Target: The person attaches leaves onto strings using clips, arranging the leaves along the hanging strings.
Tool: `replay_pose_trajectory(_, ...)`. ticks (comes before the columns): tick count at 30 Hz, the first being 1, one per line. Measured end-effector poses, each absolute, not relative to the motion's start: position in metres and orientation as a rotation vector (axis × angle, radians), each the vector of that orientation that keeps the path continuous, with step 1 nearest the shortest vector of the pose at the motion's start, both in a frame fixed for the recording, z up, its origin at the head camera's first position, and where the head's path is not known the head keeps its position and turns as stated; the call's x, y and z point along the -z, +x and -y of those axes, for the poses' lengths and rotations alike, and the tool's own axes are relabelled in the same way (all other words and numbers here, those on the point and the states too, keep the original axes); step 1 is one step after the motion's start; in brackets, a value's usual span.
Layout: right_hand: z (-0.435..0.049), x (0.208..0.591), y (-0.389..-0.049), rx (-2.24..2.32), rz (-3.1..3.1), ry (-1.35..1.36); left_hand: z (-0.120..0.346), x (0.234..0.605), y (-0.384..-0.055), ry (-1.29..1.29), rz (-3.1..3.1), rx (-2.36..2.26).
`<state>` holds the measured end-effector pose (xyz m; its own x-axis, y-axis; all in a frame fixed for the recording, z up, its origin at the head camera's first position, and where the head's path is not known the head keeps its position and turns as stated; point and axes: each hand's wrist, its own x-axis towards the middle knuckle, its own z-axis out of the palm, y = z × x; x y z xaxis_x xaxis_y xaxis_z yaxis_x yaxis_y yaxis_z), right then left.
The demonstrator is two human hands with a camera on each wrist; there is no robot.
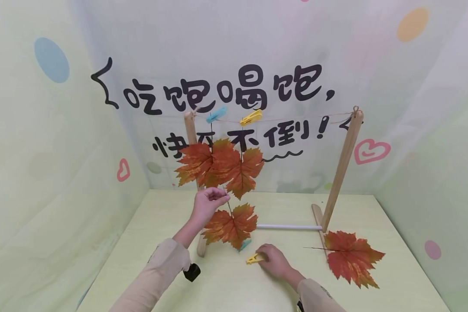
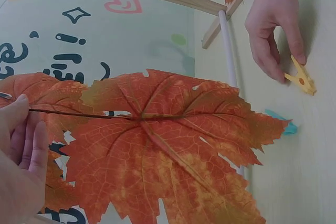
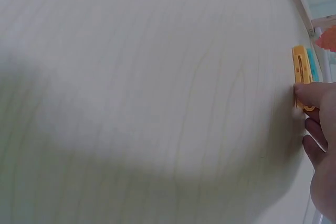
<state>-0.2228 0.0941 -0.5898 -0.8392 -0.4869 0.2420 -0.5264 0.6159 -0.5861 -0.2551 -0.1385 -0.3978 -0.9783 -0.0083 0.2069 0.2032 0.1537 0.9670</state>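
Note:
My left hand (image 1: 210, 203) pinches the thin dark stem of an orange-red maple leaf (image 2: 157, 145), which hangs in front of the wooden stand. Low over the table, my right hand (image 1: 274, 261) grips a yellow clothespin (image 2: 302, 80) between thumb and fingers. A blue clothespin (image 1: 245, 245) lies on the table, partly hidden behind the held leaf in the head view. Above, two more leaves hang from a string, one under a blue clothespin (image 1: 216, 115) and the other under a yellow clothespin (image 1: 251, 117).
The string runs between two wooden posts; the right post (image 1: 342, 171) stands on a wooden foot, and a white rod (image 1: 288, 226) joins the bases. Another maple leaf (image 1: 352, 258) lies at the table's right, over that foot. Printed cloth (image 1: 425, 130) surrounds the table.

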Motion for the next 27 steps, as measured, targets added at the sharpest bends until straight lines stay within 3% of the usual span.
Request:
replay_pose_trajectory(19, -0.135, 0.577, -0.219, -1.155, 2.759, 0.858, 0.134, 0.397, -0.255, -0.325, 2.308, 1.880)
replay_pose_trajectory(27, -0.165, 0.553, -0.222, -1.221, 2.778, 0.650, 0.115, 0.390, -0.259, -0.343, 2.324, 1.823)
